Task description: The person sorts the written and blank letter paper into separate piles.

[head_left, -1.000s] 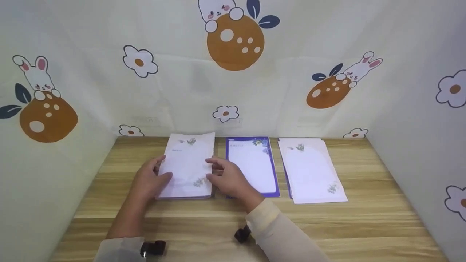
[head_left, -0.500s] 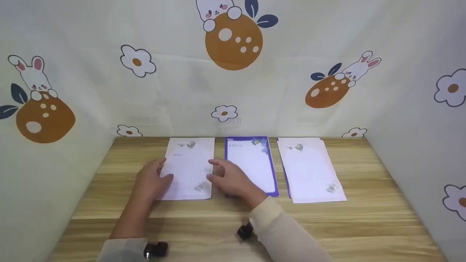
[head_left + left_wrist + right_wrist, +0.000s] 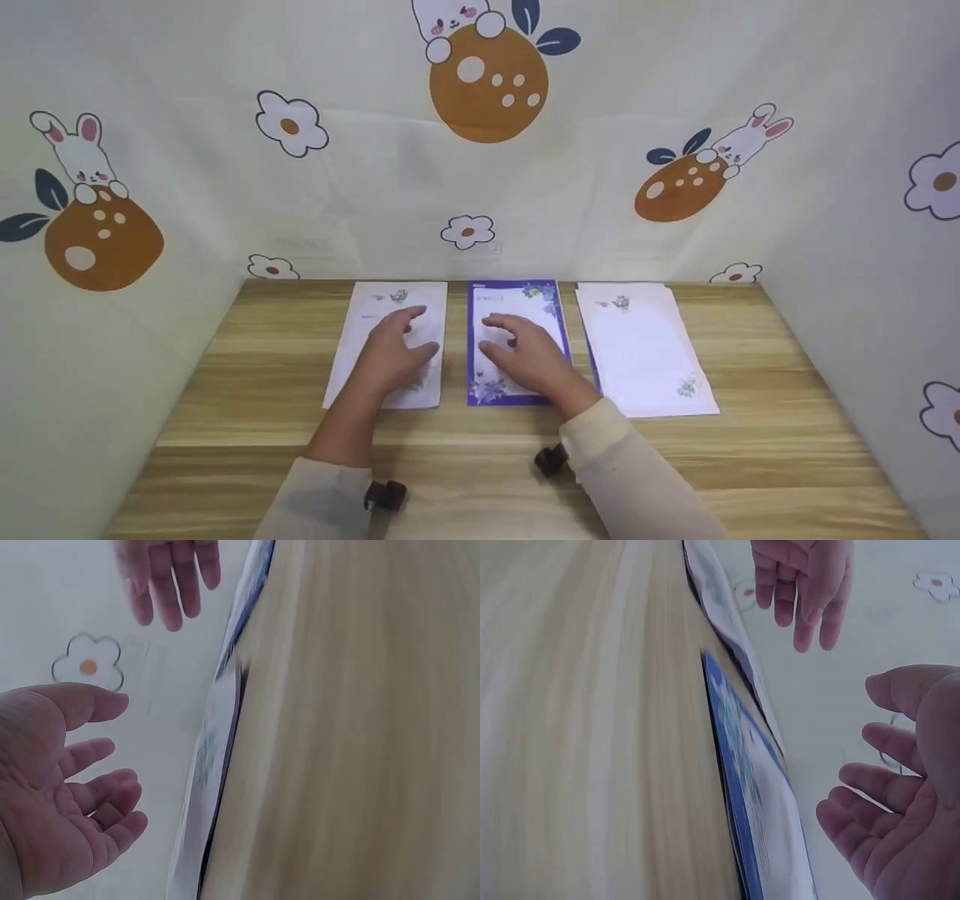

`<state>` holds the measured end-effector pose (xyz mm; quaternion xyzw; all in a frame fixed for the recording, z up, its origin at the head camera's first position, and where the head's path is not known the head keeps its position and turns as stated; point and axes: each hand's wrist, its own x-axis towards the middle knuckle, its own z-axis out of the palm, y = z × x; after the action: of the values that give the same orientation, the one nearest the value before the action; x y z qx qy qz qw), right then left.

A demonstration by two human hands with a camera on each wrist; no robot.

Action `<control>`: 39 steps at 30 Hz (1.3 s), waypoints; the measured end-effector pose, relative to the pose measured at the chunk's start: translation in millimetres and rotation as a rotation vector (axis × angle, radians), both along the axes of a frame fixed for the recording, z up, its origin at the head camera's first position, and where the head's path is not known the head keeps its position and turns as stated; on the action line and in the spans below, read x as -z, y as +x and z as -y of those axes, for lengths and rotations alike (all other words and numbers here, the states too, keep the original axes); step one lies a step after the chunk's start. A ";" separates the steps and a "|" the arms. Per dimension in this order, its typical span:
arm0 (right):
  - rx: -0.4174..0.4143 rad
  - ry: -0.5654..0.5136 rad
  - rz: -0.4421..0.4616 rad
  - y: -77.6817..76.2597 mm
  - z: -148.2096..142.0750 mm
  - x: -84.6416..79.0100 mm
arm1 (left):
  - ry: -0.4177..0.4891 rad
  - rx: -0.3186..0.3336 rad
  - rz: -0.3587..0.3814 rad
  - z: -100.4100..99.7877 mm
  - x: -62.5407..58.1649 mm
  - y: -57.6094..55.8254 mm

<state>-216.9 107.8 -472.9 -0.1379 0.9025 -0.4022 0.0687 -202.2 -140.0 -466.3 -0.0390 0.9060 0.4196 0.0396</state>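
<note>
My left hand (image 3: 394, 352) hovers over the left stack of pale letter paper (image 3: 358, 330), which has small green flower prints. Its fingers are loosely bent with a gap to the thumb, and nothing is in them. Above the middle stack, whose top sheet (image 3: 517, 291) has a purple border and blue flowers, is my right hand (image 3: 529, 356), likewise holding nothing. Both wrist views show the palms, left (image 3: 52, 802) and right (image 3: 922, 802), facing each other, apart from the paper. The hands hide parts of both stacks in the head view.
A third paper stack (image 3: 645, 352) lies to the right, its top sheet slightly askew over others. All three lie on a wood-grain table (image 3: 465, 465), near the back wall cloth (image 3: 375, 180) printed with rabbits, oranges and flowers. Side cloths stand left and right.
Both hands have moved right, off the sides of the left stack; the right hand is now over the purple-bordered sheet. The left stack, its top earlier raised, now lies flat.
</note>
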 end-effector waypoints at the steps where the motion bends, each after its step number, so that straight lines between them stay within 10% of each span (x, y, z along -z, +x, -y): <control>1: 0.010 -0.004 -0.015 -0.8 -7.1 1.0 | 0.009 0.008 0.006 -6.7 -0.7 -0.8; 20: 0.132 0.025 0.037 -6.1 -101.1 1.9 | 0.035 0.104 0.045 -86.9 -7.6 -5.7; 39: -0.157 0.261 0.064 -0.4 -106.9 9.5 | -0.212 0.357 0.139 -83.2 10.4 2.9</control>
<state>-217.3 214.7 -482.3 -0.1849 0.9309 -0.2789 0.1461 -199.3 -56.8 -476.7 0.0891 0.9327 0.3045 0.1712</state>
